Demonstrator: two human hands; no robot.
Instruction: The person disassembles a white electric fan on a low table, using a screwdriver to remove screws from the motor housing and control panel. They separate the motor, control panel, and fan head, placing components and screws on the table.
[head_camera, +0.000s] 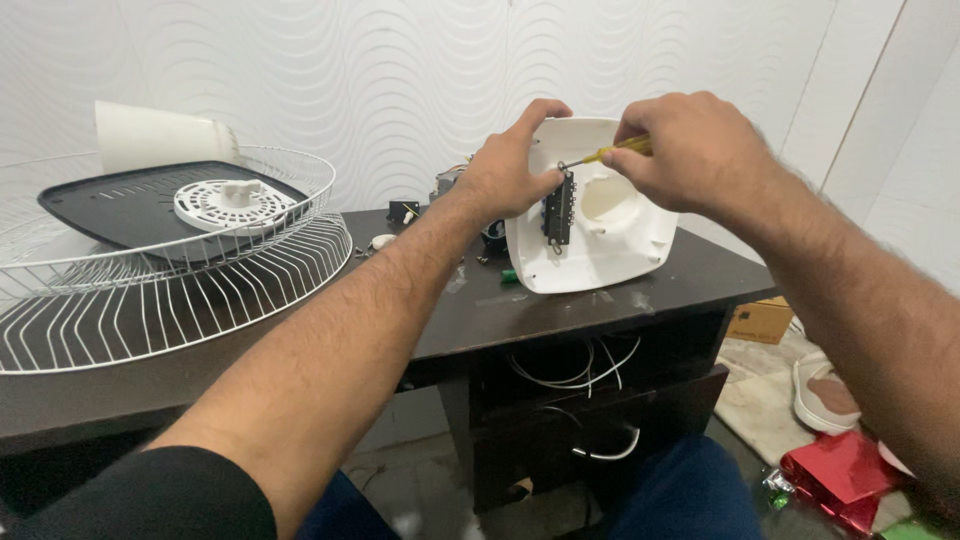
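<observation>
My left hand (512, 168) grips the top left edge of a white plastic fan housing (610, 245) that stands tilted on the dark desk (560, 300). A black switch block (558, 212) is mounted on the housing's face. My right hand (690, 150) holds a yellow-handled screwdriver (620, 150), its tip touching the top of the black block. Both forearms reach in from the bottom of the view.
Two white wire fan grilles (180, 290) lie stacked at left, holding a dark flat base (130, 205), a white round vented cover (228, 203) and a white cone (160, 135). Small screws and parts (385, 240) lie mid-desk. White cables (580, 375) hang below. A cardboard box (762, 320), shoe (825, 392) and red wrapping (845, 475) sit on the floor.
</observation>
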